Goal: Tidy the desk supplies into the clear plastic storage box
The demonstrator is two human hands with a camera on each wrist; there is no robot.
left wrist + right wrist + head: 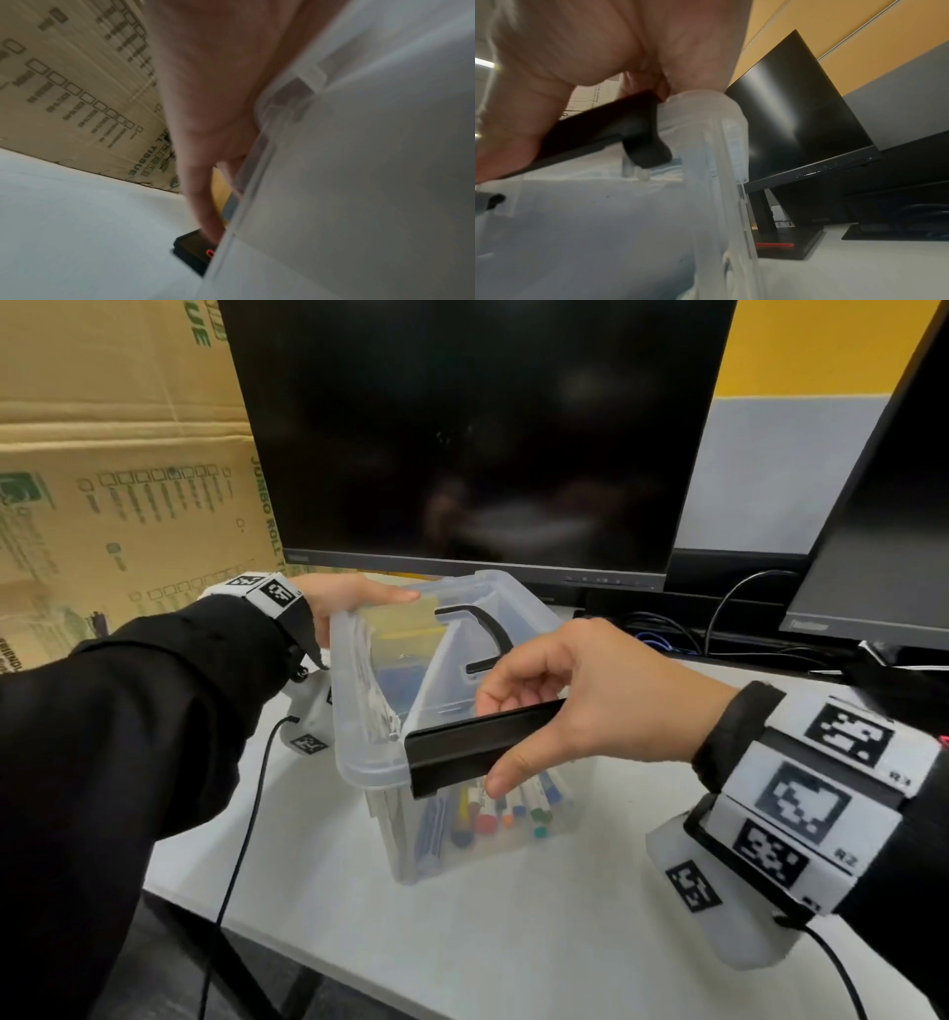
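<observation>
The clear plastic storage box (477, 855) stands mid-desk with several coloured markers (493, 814) inside. Its clear lid (359, 711) lies on top, with a black carry handle (488, 634). My left hand (349, 600) grips the lid's far left end, thumb along the top; in the left wrist view its fingers (200, 203) run down beside the lid's rim (270, 113). My right hand (539, 711) pinches the black latch (477, 747) on the near end between thumb and curled fingers. The right wrist view shows that latch (603, 132) swung out from the box wall (603, 223).
A dark monitor (462, 428) stands right behind the box, and a second monitor (873, 531) at the right with cables (744, 618) between them. A large cardboard carton (102, 480) fills the left. The white desk (513, 942) ends at its front edge lower left.
</observation>
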